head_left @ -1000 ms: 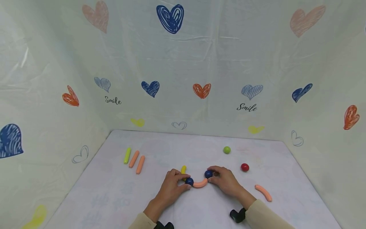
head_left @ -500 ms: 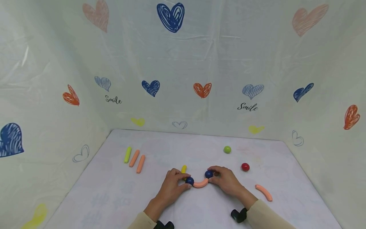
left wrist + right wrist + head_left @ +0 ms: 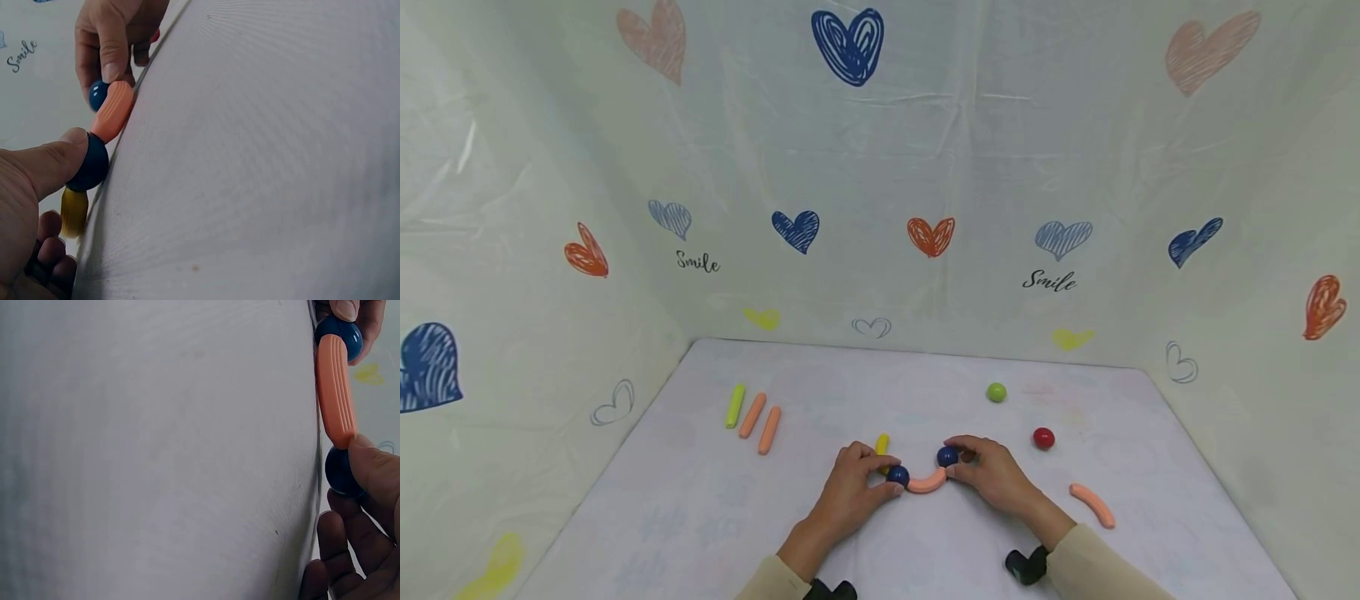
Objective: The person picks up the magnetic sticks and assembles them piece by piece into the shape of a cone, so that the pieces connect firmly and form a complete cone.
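Note:
Between my hands a curved orange stick [image 3: 927, 482] joins two dark blue balls, one at each end. My left hand [image 3: 847, 487] pinches the left blue ball [image 3: 898, 475] between thumb and fingers. A yellow stick [image 3: 882, 446] runs back from that same ball, partly hidden by the fingers; the left wrist view shows its yellow end [image 3: 74, 214] beside the ball. My right hand [image 3: 995, 475] pinches the right blue ball [image 3: 947, 456], and in the right wrist view its thumb lies where the orange stick [image 3: 336, 390] meets the ball [image 3: 341, 472].
At the left of the white table [image 3: 685, 500] lie a yellow-green stick [image 3: 735, 407] and two straight orange sticks [image 3: 752, 416]. On the right are a green ball [image 3: 996, 392], a red ball [image 3: 1043, 438] and a curved orange stick [image 3: 1092, 505]. A heart-printed sheet [image 3: 880, 150] surrounds the table.

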The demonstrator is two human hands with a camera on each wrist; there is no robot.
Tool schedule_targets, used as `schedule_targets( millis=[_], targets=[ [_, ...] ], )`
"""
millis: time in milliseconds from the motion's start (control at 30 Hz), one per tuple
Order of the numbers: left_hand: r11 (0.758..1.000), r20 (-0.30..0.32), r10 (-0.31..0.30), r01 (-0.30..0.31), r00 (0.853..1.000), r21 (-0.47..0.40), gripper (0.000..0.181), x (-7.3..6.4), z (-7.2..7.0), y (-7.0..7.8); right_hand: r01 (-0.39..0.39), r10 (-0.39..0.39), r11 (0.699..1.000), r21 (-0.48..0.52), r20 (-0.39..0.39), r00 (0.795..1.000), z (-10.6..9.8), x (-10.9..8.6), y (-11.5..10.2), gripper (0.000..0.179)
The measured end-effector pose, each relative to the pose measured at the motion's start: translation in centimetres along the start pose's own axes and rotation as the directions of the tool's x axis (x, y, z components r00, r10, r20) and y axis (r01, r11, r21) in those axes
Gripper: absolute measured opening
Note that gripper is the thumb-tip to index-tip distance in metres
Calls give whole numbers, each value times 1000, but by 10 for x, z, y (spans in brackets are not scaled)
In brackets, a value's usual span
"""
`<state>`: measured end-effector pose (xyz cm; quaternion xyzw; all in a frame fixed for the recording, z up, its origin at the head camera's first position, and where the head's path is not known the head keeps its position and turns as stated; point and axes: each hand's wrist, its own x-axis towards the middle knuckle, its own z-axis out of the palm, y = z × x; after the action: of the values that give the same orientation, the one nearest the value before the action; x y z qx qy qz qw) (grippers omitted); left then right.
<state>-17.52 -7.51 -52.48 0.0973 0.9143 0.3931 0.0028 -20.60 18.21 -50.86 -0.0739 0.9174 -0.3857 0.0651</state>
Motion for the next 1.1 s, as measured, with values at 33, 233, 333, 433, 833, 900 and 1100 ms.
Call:
schedule_targets(
  millis=[33, 233, 333, 433, 833, 900, 1100],
  targets=[
    [1000, 3, 2, -2, 1000, -3, 34, 0, 0, 0, 1, -1, 1000, -2, 0, 1000, 0, 0, 0, 38],
    [1000, 22, 11, -11, 1000, -17, 35, -1, -1, 0, -2, 2, 1000, -1, -2, 1000, 1, 0, 1, 38],
    [1000, 24, 10, -10, 1000, -16, 36, -1, -1, 0, -6, 6, 1000, 7, -1, 1000, 2, 0, 1, 39],
    [1000, 26, 8, -8, 1000, -13, 37, -1, -2, 0, -10, 10, 1000, 9, -1, 1000, 2, 0, 1, 40],
    [999, 20, 27, -26, 999, -46, 35, -1, -2, -2, -5, 5, 1000, -4, -3, 1000, 4, 1, 3, 38],
    [999, 21, 27, -26, 999, -47, 35, -1, -3, -2, -5, 4, 1000, -6, -4, 1000, 4, 1, 3, 38],
    [999, 17, 18, -17, 1000, -43, 35, -2, -3, 0, -6, 6, 1000, -7, -6, 1000, 4, 0, 2, 39]
  ],
)
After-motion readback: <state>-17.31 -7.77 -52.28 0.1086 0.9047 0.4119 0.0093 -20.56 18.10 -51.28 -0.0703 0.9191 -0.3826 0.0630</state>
